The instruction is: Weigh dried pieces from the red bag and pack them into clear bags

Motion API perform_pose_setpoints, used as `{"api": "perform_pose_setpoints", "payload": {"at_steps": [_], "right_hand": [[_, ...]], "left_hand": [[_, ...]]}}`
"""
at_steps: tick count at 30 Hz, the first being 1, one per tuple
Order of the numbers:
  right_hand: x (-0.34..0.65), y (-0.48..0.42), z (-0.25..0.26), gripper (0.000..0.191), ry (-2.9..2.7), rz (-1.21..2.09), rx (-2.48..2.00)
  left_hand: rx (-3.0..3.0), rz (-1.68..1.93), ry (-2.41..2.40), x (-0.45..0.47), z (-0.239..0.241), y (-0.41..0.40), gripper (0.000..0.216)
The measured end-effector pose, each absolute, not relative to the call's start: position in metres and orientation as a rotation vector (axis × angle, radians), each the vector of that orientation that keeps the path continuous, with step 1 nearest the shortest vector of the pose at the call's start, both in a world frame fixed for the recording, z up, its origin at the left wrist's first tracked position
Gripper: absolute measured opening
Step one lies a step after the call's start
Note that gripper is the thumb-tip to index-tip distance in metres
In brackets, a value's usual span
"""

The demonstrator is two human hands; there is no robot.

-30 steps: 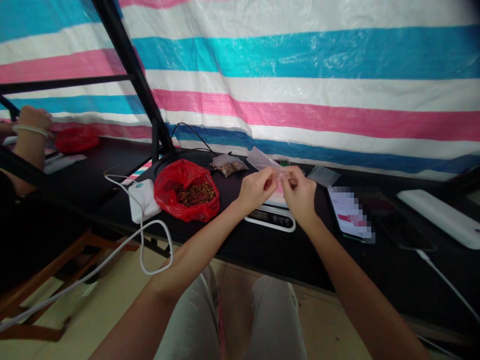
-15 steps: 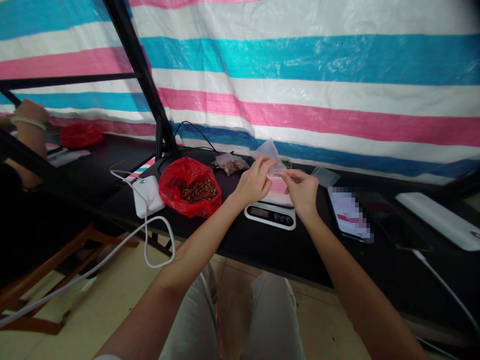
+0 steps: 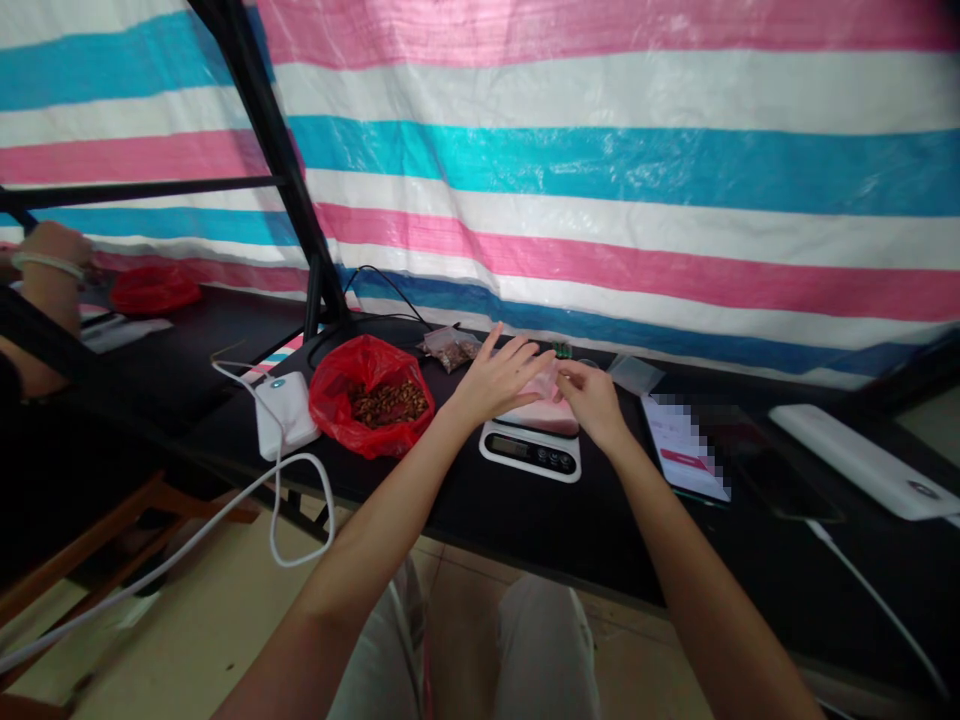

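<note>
My left hand (image 3: 499,378) lies spread on the small clear bag (image 3: 541,390) over the scale (image 3: 529,452), my right hand (image 3: 594,396) pinching its edge; it looks empty to me, the seeds (image 3: 388,402) sitting in the red bag (image 3: 339,385) left of my grip.

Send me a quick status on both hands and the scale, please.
Left hand spread open over the scale; right hand curled at its far edge, grip unclear. Red bag of seeds left of them, clear.
</note>
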State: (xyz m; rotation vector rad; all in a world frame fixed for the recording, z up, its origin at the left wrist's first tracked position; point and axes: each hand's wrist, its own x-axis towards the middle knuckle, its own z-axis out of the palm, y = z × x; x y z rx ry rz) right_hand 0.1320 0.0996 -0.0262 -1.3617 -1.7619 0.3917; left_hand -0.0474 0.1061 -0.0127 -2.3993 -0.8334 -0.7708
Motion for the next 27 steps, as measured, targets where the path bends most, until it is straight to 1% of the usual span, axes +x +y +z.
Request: {"api": "perform_pose_setpoints", "payload": {"at_steps": [3,5,8,10,11,14,16,19,24,27], "right_hand": [[0.131,0.101,-0.028,0.022,-1.75,0.479,-1.297],[0.13,0.099,-0.026,0.027,-1.708,0.393,-1.313],[0.127,0.092,-0.019,0.034,-1.595,0.164,-1.31],[0.124,0.088,-0.015,0.038,-1.613,0.132,-1.248],[0.123,0.087,-0.015,0.036,-1.653,0.148,-1.211],[0.118,0.088,-0.02,0.024,-1.766,0.192,-1.135],[0.116,0.09,-0.025,0.02,-1.763,0.223,-1.132],[0.116,0.094,-0.029,0.023,-1.682,0.336,-1.16],[0.122,0.097,-0.027,0.027,-1.609,0.474,-1.174],[0.123,0.098,-0.027,0.025,-1.608,0.521,-1.15]], "left_hand": [[-2.431,-0.777,-0.81,-0.048,-0.015,0.109,0.054],[-2.441,-0.764,-0.849,-0.047,-0.016,0.11,0.054],[-2.413,-0.781,-0.939,-0.048,-0.015,0.11,0.051],[-2.391,-0.811,-0.965,-0.048,-0.014,0.11,0.05],[-2.383,-0.822,-0.972,-0.048,-0.014,0.11,0.05],[-2.379,-0.815,-0.975,-0.049,-0.014,0.11,0.048],[-2.389,-0.798,-0.976,-0.05,-0.015,0.112,0.048],[-2.406,-0.786,-0.986,-0.052,-0.016,0.113,0.052],[-2.444,-0.789,-1.003,-0.052,-0.015,0.113,0.069],[-2.437,-0.84,-1.007,-0.05,-0.016,0.112,0.069]]}}
